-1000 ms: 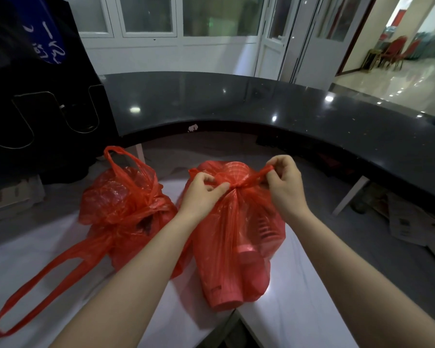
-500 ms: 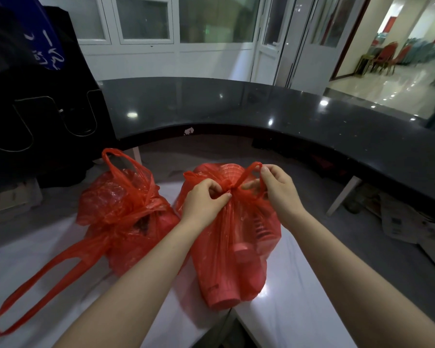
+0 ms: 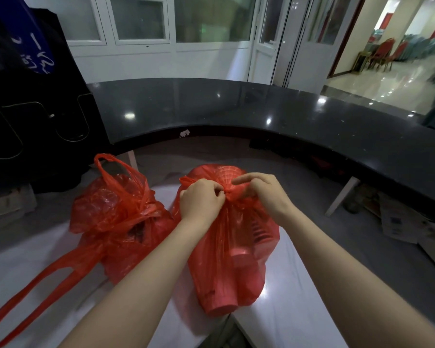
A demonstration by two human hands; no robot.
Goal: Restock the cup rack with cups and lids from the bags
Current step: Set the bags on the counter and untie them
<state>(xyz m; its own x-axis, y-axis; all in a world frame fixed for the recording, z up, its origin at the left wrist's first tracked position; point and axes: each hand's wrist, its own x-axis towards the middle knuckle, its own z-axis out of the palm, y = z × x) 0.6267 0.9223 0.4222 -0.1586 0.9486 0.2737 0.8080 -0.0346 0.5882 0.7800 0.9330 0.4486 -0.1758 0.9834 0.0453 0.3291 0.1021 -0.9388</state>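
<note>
pinching knot [image 3: 230, 195] of right red bag [image 3: 232, 259] with left grip [image 3: 201, 199] | pinching same knot with right grip [image 3: 264, 194] | sitting on white desk [image 3: 289, 312], stacked cups [image 3: 221, 301] inside (second red bag [image 3: 116, 219] lying just beside, leftward)

A white tabletop [image 3: 299, 310] is seen across the lower part of the frame. Two red plastic bags are carried on it: a bag of stacked cups [image 3: 236, 259] at the centre, and a tied bag [image 3: 118, 222] just beside it to the left, its long handle [image 3: 35, 285] laid out toward the lower left corner.
</note>
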